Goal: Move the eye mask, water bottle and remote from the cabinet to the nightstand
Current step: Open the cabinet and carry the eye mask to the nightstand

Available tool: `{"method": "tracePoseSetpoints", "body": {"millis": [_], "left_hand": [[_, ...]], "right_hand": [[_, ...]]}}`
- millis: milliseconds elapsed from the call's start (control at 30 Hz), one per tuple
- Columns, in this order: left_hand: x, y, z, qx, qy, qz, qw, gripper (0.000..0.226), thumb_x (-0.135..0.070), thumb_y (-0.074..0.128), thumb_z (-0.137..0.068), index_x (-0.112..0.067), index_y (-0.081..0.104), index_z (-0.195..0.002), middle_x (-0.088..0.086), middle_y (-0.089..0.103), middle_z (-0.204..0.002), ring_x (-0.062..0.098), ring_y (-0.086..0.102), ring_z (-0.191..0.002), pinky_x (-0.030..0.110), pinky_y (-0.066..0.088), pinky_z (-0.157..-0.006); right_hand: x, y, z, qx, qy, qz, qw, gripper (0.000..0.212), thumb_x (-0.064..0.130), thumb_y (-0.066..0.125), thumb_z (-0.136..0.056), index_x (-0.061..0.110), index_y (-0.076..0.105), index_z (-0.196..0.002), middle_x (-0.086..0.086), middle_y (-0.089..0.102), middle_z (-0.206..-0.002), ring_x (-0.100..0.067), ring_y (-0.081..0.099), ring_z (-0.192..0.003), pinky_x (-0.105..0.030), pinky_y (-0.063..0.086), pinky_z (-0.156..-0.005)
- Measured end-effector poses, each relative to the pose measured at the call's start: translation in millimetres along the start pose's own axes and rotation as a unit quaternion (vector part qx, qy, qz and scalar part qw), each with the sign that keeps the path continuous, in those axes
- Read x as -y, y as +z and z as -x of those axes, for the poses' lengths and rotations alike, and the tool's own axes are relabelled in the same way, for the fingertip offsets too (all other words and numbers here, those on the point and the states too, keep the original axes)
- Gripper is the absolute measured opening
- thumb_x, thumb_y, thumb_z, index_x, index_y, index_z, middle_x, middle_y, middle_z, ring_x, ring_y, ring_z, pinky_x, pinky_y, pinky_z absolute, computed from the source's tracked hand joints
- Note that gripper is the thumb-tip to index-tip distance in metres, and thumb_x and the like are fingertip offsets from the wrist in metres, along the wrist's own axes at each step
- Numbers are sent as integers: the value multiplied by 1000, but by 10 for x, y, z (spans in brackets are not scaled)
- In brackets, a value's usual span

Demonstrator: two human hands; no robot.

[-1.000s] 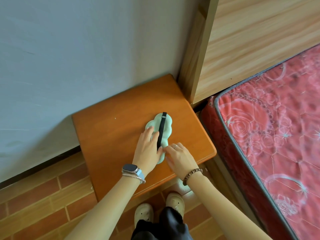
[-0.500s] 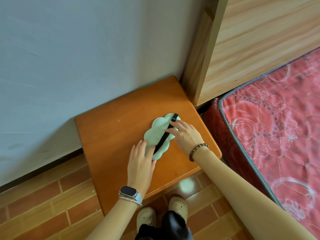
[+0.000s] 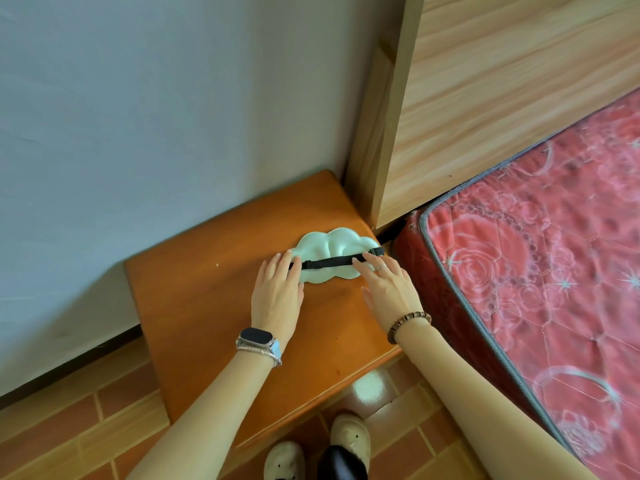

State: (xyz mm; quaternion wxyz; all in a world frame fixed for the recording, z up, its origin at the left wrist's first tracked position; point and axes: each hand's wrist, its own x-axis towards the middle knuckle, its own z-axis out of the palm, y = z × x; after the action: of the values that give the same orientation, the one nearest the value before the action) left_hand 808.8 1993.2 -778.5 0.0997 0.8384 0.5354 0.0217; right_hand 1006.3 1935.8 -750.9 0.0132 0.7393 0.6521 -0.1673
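One of three looks done: the eye mask (image 3: 325, 249) lies strap (image 3: 329, 263) up on the bench (image 3: 207, 306) (the nightstand). My left hand (image 3: 277, 292) and right hand (image 3: 388, 289) touch its ends, each grip flat, holding nothing. Water bottle and remote, unseen, are left.

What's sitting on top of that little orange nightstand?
A pale green eye mask, black strap up, lies flat on the nightstand. The left hand and right hand rest straight fingers on its ends, covering those edges.
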Motion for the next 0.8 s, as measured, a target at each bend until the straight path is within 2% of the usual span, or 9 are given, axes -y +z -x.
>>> {"method": "tracePoseSetpoints", "body": {"millis": [167, 267, 333, 400, 467, 533, 600, 667, 800], "left_hand": [[-26, -41, -109, 28, 19, -36, 999, 52, -25, 58, -91, -12, 43, -139, 10, 42, -146, 27, 36, -136, 45, 29, -112], [-42, -150, -84, 52, 24, -44, 997, 54, -23, 55, -92, -12, 37, -142, 9, 38, -149, 26, 32, -139, 46, 24, -115], [-56, -284, -42, 56, 19, -48, 997, 53, -21, 57, -91, -11, 40, -140, 10, 42, -146, 26, 36, -137, 47, 23, -115], [-81, -472, 19, 46, 10, -43, 998, 48, -18, 61, -88, -9, 48, -133, 11, 55, -134, 26, 47, -128, 47, 28, -114], [-122, -717, 93, 27, 7, -35, 999, 39, -16, 62, -86, -9, 55, -124, 9, 65, -114, 25, 58, -110, 46, 34, -110], [-178, -1035, 184, 18, 10, -26, 999, 28, -15, 61, -87, -9, 60, -114, 7, 67, -99, 24, 61, -94, 43, 42, -103], [-265, -1401, 297, 16, 7, -14, 1000, 18, -14, 60, -87, -9, 63, -104, 7, 66, -90, 23, 59, -83, 37, 49, -85], [-368, -1760, 433, 18, 0, -1, 1000, 16, -14, 60, -87, -9, 63, -102, 5, 65, -87, 21, 57, -78, 34, 49, -73], [-574, -2419, 720, 0, 5, 22, 1000, 22, -17, 61, -88, -12, 61, -109, 5, 65, -94, 19, 58, -82, 31, 49, -76]], "right_hand": [[-10, -111, -50, 30, 16, 13, 999, 53, 23, 45, -98, 24, 29, -148, -2, 28, -155, -25, 22, -142, -39, 27, -114], [20, -206, -51, 47, 18, 13, 999, 51, 25, 46, -99, 23, 30, -147, -2, 26, -156, -25, 27, -141, -38, 30, -112], [45, -316, -19, 40, 27, 11, 999, 45, 23, 43, -99, 21, 36, -144, -3, 30, -154, -25, 34, -137, -38, 34, -109], [65, -498, 55, 11, 38, 9, 999, 39, 19, 40, -100, 19, 43, -138, -4, 40, -147, -25, 45, -125, -36, 41, -101], [93, -735, 174, -19, 43, -4, 999, 35, 17, 40, -99, 17, 49, -133, -6, 52, -134, -25, 53, -111, -35, 45, -92], [138, -1026, 322, -31, 43, -23, 998, 32, 15, 40, -99, 17, 51, -129, -6, 57, -121, -25, 55, -104, -35, 47, -88], [204, -1348, 502, -34, 42, -38, 998, 31, 13, 40, -99, 17, 52, -127, -6, 59, -115, -25, 55, -101, -35, 48, -86], [282, -1666, 708, -36, 38, -47, 998, 30, 12, 41, -99, 18, 53, -126, -5, 59, -111, -24, 56, -99, -33, 47, -83], [402, -2226, 1138, -52, 47, -55, 996, 29, 10, 39, -98, 17, 54, -123, -5, 59, -107, -24, 56, -96, -29, 39, -72]]}}
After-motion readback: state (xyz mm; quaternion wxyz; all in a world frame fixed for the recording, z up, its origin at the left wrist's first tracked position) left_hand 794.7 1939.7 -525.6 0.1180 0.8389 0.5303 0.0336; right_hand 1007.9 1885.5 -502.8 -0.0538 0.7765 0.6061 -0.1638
